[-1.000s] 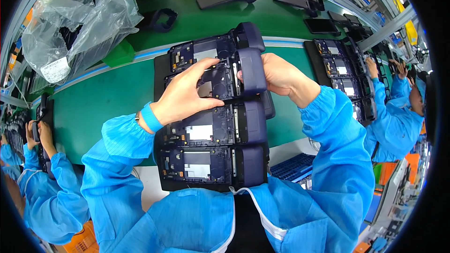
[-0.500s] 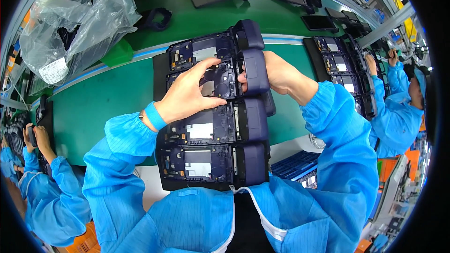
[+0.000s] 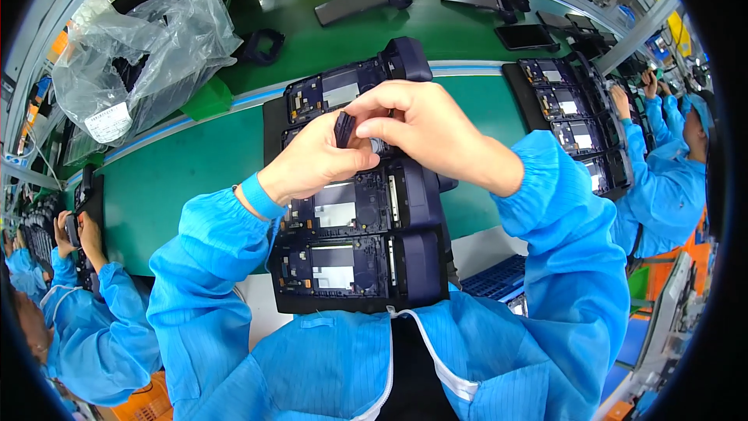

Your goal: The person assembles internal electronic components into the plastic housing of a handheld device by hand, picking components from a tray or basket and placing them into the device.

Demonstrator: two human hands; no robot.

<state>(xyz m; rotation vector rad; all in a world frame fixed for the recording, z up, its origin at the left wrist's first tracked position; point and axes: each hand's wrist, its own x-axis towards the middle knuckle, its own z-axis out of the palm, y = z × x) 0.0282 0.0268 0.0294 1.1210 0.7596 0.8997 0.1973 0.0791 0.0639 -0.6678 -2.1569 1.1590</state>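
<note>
My left hand and my right hand meet over a row of dark handheld-device housings. Between them a small dark ridged piece stands on edge, pinched by the closed fingers of both hands. Under the hands one housing is mostly covered, so I cannot tell whether the piece belongs to it. Nearer me lie two housings with exposed circuit parts, pale rectangles and thick right ends. Beyond my hands is another such housing. All rest on a black mat.
A clear plastic bag and a green piece are at the far left. Several dark devices lie on the far green surface. At right stands another row of housings. Co-workers in blue sleeves work on both sides.
My right hand has moved left from the thick end of the second housing to meet my left hand. The dark ridged piece now shows upright between them.
</note>
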